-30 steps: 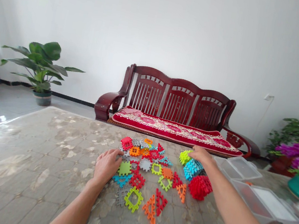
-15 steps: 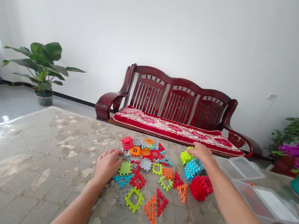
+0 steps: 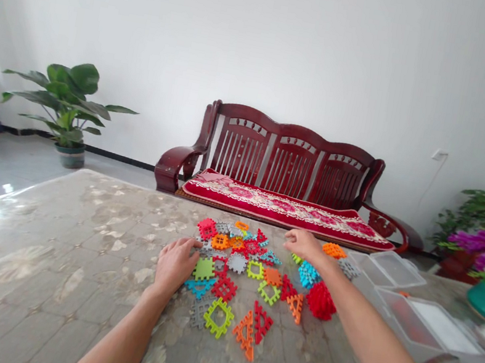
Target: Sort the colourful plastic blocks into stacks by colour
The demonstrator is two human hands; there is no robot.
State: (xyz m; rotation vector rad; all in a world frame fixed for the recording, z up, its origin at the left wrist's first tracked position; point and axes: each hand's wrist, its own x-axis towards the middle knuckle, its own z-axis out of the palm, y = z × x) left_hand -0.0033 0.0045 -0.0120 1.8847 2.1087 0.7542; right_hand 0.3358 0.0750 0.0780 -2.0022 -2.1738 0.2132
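Both forearms reach in from the lower edge over the patterned tabletop point(image 3: 43, 271), spread wide apart, with the loose plastic pieces point(image 3: 237, 263) scattered between them. Nearest lie an orange triangle point(image 3: 248, 344) and a red triangle point(image 3: 262, 322), then a lime frame point(image 3: 216, 331) overlapping a gray piece point(image 3: 198, 314). The left arm slants up and inward to the left hand point(image 3: 175, 263), which rests palm down at the pile's left edge, its fingers loosely bent and pointing away, clamped on nothing visible, beside a green square point(image 3: 204, 269). The right arm makes a longer diagonal, passing just beside a red stack point(image 3: 321, 301) and a blue stack point(image 3: 309, 274). At its end the right hand point(image 3: 304, 244) is turned leftward with the fingers curled down near the partly hidden lime stack point(image 3: 297, 259); whether those fingertips meet on anything cannot be told. The two hands are well apart, the right one farther out. An orange stack point(image 3: 333, 250) shows beyond the right wrist, and past the tabletop stands a dark red wooden sofa point(image 3: 293, 159)
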